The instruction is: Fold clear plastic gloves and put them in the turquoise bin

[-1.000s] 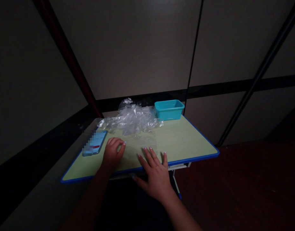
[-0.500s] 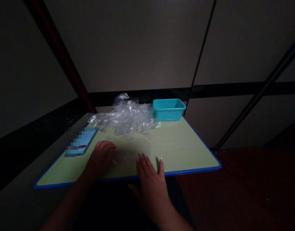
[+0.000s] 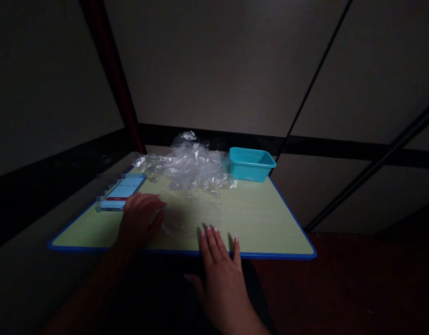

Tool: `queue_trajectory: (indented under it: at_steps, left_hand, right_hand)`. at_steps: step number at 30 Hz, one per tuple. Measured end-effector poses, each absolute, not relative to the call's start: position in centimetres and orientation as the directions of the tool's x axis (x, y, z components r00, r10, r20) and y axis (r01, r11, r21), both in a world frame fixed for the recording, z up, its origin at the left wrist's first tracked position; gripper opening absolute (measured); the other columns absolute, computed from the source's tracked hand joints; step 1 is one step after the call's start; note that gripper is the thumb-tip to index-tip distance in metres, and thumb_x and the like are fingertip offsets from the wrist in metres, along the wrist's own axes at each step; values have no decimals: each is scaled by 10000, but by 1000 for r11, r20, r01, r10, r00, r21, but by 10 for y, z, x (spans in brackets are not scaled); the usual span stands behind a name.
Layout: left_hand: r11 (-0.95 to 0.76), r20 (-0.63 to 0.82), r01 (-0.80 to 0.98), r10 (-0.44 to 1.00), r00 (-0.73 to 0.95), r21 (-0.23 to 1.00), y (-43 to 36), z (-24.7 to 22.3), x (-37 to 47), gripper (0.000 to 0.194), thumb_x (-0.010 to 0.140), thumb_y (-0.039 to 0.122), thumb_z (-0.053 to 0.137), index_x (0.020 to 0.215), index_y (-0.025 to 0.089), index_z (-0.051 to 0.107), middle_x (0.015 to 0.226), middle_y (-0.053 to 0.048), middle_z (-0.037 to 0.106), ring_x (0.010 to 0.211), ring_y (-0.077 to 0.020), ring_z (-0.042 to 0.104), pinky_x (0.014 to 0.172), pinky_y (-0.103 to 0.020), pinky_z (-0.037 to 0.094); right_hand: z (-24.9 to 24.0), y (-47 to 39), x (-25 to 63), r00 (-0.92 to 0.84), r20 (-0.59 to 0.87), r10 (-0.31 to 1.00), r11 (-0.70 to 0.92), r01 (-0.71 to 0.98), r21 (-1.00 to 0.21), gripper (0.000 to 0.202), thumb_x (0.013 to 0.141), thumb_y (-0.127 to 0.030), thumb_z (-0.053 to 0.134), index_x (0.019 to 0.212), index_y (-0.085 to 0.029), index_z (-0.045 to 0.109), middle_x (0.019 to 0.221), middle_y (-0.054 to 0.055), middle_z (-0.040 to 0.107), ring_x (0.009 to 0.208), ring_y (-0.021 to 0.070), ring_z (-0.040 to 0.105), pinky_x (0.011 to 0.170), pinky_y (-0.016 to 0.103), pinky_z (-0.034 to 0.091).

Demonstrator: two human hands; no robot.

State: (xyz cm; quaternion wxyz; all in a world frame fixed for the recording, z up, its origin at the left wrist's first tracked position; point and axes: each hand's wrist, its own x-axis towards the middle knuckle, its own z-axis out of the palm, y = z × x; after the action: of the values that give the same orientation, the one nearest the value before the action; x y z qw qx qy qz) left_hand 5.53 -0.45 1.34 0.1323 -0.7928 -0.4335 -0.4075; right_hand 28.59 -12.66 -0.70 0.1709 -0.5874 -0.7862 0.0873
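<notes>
By the left edge of the table (image 3: 263, 218) lay a phone (image 3: 126, 188), its pale screen showing a red bar below characters too blurred to read, and just beside it the left hand (image 3: 140, 216) was half curled; whether it pinched anything, I could not tell. A thin, clear, faintly creased plastic sheet (image 3: 193, 214) lay flat between the crumpled clear plastic (image 3: 193, 167) towards the far edge and the near edge, where the right hand (image 3: 223, 279) rested open, gripping nothing, fingertips at the sheet's near right corner. A plain turquoise bin (image 3: 251, 170) stood at the far right corner.
</notes>
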Motion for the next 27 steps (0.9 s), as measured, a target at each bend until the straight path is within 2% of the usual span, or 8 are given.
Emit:
queue_trajectory:
  at_steps: [2, 6, 11, 13, 16, 20, 24, 27]
  left_hand:
    - [-583, 805, 807, 521, 284, 92, -18, 13, 55, 158, 805, 300, 518, 866, 280, 662, 886, -37, 713, 934, -276, 656, 1019, -560, 373]
    - [-672, 788, 739, 479, 386, 46, -47, 5, 63, 197, 813, 284, 545, 969, 307, 663, 971, -36, 723, 998, -271, 654, 1035, -534, 388]
    - [-614, 573, 780, 685, 450, 122, -58, 3, 90, 455, 857, 333, 544, 1307, 265, 528, 1371, -124, 565, 1297, -325, 482, 1080, -607, 313]
    - [-619, 506, 768, 721, 473, 164, -55, 9, 101, 426, 880, 255, 491, 1304, 261, 532, 1360, -121, 579, 1289, -309, 498, 1078, -606, 319]
    - [-565, 502, 781, 773, 388, 266, -53, 18, 117, 434, 904, 185, 403, 1319, 224, 522, 1355, -142, 581, 1275, -305, 519, 1069, -632, 321]
    - [-540, 503, 769, 797, 335, 343, -66, 9, 130, 482, 893, 184, 393, 1361, 224, 499, 1396, -167, 533, 1325, -353, 458, 1088, -713, 202]
    - [-587, 493, 734, 777, 392, 342, -85, -18, 133, 543, 934, 306, 360, 1473, 239, 359, 1471, -134, 438, 1363, -335, 409, 1119, -693, 188]
    - [-619, 506, 706, 756, 416, 344, -88, -25, 131, 586, 942, 424, 369, 1491, 225, 326, 1456, -130, 456, 1344, -334, 438, 1126, -677, 217]
  right_hand:
    - [-12, -131, 288, -255, 200, 946, 307, 903, -302, 787, 918, -560, 448, 1544, -294, 54, 1586, 18, 158, 1466, 280, 172, 1160, 630, 82]
    - [-11, -127, 290, -207, 237, 949, 268, 927, -262, 772, 934, -504, 434, 1546, -282, 20, 1588, 36, 166, 1462, 283, 189, 1146, 634, 133]
    - [14, -94, 282, -62, 231, 971, 122, 959, -256, 622, 967, -361, 357, 1540, -204, 171, 1588, 85, 156, 1473, 260, 144, 1140, 629, 117]
    - [20, -79, 278, 8, 202, 979, 46, 964, -262, 585, 981, -357, 318, 1532, -197, 202, 1594, 83, 110, 1477, 252, 124, 1132, 642, 92]
    - [21, -64, 272, -9, 141, 990, 43, 970, -241, 547, 996, -397, 286, 1520, -248, 233, 1596, 58, 110, 1478, 240, 125, 1128, 649, 40]
    - [13, -60, 270, -30, 83, 996, 47, 976, -211, 520, 1007, -418, 238, 1509, -284, 247, 1591, 44, 138, 1473, 218, 149, 1130, 641, 32]
    - [13, -61, 271, -44, 58, 997, 54, 984, -167, 509, 1012, -411, 215, 1513, -319, 212, 1590, 28, 131, 1473, 212, 138, 1137, 628, 49]
    - [15, -61, 270, -35, 35, 999, 39, 992, -123, 512, 1008, -391, 234, 1515, -334, 188, 1590, 27, 137, 1473, 217, 135, 1136, 627, 70]
